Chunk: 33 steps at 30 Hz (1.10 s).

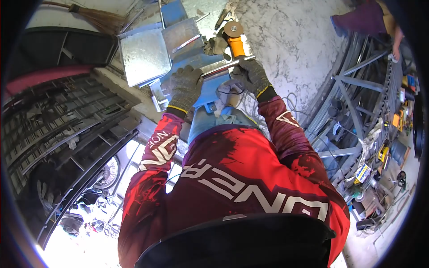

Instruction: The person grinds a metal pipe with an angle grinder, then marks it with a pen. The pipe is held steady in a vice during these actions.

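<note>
A slim metal bar (221, 68) lies crosswise between my gloved hands, over a blue metal work surface (210, 89). My right hand (252, 77), in a grey knit glove, is closed around its right part. At the bar's left end my left hand (186, 85), gloved alike, has its fingers curled down; the fingertips are hidden. Just beyond the bar an orange angle grinder (237, 46) rests with its brown disc (233, 29) facing up. A dark crumpled cloth or glove (216, 46) lies beside the grinder.
A flat metal sheet (144, 56) and a pen-like stick (187, 43) are ahead on the left. Metal grilles (67, 116) stand at left. Steel frames (357, 85) and cluttered tools (366, 174) line the right. Another person's hand (396, 49) shows at upper right. A cable (290, 105) crosses the floor.
</note>
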Motion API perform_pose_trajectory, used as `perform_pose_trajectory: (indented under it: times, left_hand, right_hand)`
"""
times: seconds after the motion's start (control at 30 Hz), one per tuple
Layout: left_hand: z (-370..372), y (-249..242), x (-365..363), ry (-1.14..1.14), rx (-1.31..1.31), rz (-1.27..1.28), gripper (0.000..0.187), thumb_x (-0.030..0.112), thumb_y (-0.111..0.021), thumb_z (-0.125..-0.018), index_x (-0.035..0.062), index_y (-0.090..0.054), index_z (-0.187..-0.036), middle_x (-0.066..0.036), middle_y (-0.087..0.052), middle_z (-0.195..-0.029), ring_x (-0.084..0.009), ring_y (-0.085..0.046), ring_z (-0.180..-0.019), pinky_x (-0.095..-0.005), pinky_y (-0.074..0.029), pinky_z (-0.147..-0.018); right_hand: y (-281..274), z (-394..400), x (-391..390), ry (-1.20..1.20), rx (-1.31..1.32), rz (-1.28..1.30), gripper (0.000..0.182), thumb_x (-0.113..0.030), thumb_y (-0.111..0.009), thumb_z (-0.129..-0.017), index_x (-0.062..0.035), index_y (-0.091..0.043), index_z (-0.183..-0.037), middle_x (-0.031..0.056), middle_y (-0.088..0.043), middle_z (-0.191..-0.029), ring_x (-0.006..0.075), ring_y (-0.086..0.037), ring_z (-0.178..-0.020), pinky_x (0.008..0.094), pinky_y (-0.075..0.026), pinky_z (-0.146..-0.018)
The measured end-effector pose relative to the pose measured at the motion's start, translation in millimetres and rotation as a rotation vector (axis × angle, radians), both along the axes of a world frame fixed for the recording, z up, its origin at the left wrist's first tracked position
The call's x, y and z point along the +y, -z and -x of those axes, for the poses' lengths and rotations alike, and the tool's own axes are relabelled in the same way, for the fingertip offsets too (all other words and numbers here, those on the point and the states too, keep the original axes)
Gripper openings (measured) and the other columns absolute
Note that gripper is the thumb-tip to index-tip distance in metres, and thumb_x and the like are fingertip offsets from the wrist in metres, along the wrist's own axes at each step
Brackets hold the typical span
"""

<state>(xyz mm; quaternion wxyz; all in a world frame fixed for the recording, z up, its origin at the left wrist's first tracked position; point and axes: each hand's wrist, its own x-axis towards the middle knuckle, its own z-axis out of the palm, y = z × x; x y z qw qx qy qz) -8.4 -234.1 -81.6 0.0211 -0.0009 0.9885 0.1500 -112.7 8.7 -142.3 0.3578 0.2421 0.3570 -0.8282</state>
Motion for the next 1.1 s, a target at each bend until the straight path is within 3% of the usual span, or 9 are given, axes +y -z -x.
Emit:
perform_pose_trajectory:
  times: [0.27,0.47,0.6,0.67,0.73,0.77,0.87,0.93,1.1]
  left_hand:
    - [-6,-3,-7,0.002,-0.035,0.017,0.021,0.025,-0.068,-0.086,0.0152,-0.071,-0.104,-0.010,-0.065,-0.099,-0.0329,-0.062,-0.096,-0.0477,-0.048,-0.085]
    - [-18,-8,-20,-0.076,-0.109,0.036,0.024,0.026,-0.070,-0.084,0.0158,-0.070,-0.106,-0.009,-0.066,-0.100,-0.0324,-0.063,-0.101,-0.0483,-0.049,-0.087]
    - [-19,-15,-16,-0.099,-0.123,0.054,0.028,0.026,-0.074,-0.082,0.0159,-0.070,-0.108,-0.009,-0.066,-0.102,-0.0325,-0.063,-0.101,-0.0476,-0.049,-0.087]
    - [-21,-22,-14,-0.093,-0.124,0.036,0.034,0.026,-0.077,-0.079,0.0162,-0.069,-0.111,-0.010,-0.064,-0.106,-0.0330,-0.062,-0.103,-0.0473,-0.048,-0.087]
    - [-25,-26,-13,-0.115,-0.121,0.060,0.036,0.027,-0.077,-0.079,0.0162,-0.069,-0.112,-0.010,-0.063,-0.108,-0.0333,-0.061,-0.103,-0.0475,-0.048,-0.088]
    - [-28,-26,-13,-0.126,-0.114,0.081,0.038,0.027,-0.078,-0.078,0.0162,-0.068,-0.113,-0.011,-0.063,-0.109,-0.0336,-0.061,-0.103,-0.0477,-0.047,-0.088]
    - [-33,-19,-18,-0.084,-0.091,0.068,0.039,0.027,-0.077,-0.077,0.0161,-0.068,-0.113,-0.010,-0.061,-0.111,-0.0337,-0.059,-0.103,-0.0485,-0.046,-0.087]
    - [-31,-13,-22,-0.077,-0.076,0.056,0.037,0.026,-0.076,-0.077,0.0162,-0.068,-0.112,-0.010,-0.062,-0.108,-0.0336,-0.060,-0.101,-0.0483,-0.046,-0.086]
    - [-18,-5,-37,-0.033,-0.081,-0.006,0.027,0.024,-0.074,-0.079,0.0158,-0.069,-0.105,-0.010,-0.063,-0.098,-0.0328,-0.061,-0.094,-0.0477,-0.046,-0.082]
  right_hand:
    - [7,-12,34,-0.201,0.194,-0.107,0.032,-0.007,-0.066,-0.089,-0.0025,-0.059,-0.120,0.0075,-0.066,-0.097,0.0178,-0.065,-0.078,0.0361,-0.060,-0.074]
    - [44,2,71,-0.038,0.148,-0.591,0.035,-0.008,-0.070,-0.083,-0.0031,-0.064,-0.117,0.0078,-0.066,-0.082,0.0187,-0.063,-0.063,0.0341,-0.055,-0.057]
    - [105,22,69,-0.302,0.267,-0.771,0.028,-0.013,-0.067,-0.087,-0.0074,-0.066,-0.114,0.0077,-0.070,-0.091,0.0165,-0.067,-0.072,0.0335,-0.058,-0.063]
    - [124,27,50,-0.339,0.339,-0.949,0.034,-0.023,-0.071,-0.085,-0.0050,-0.067,-0.113,0.0117,-0.072,-0.095,0.0242,-0.071,-0.079,0.0377,-0.058,-0.069]
    - [117,27,27,-0.532,0.643,-1.590,0.050,-0.035,-0.076,-0.080,-0.0037,-0.067,-0.117,0.0178,-0.074,-0.101,0.0339,-0.072,-0.093,0.0424,-0.057,-0.082]
    - [118,33,19,-0.573,0.553,-1.529,0.062,-0.044,-0.079,-0.075,-0.0048,-0.067,-0.122,0.0232,-0.072,-0.112,0.0378,-0.069,-0.110,0.0440,-0.053,-0.095]
    - [112,41,-5,-0.785,0.477,-1.532,0.062,-0.043,-0.079,-0.075,-0.0056,-0.067,-0.123,0.0253,-0.069,-0.122,0.0364,-0.066,-0.118,0.0445,-0.052,-0.096]
    - [116,37,-25,-0.639,0.526,-1.767,0.055,-0.039,-0.078,-0.078,-0.0036,-0.068,-0.118,0.0195,-0.073,-0.107,0.0344,-0.070,-0.105,0.0432,-0.054,-0.090]
    - [155,60,-46,-0.632,0.655,-1.725,0.044,-0.041,-0.075,-0.079,-0.0091,-0.070,-0.110,0.0145,-0.073,-0.095,0.0316,-0.070,-0.093,0.0418,-0.054,-0.081]
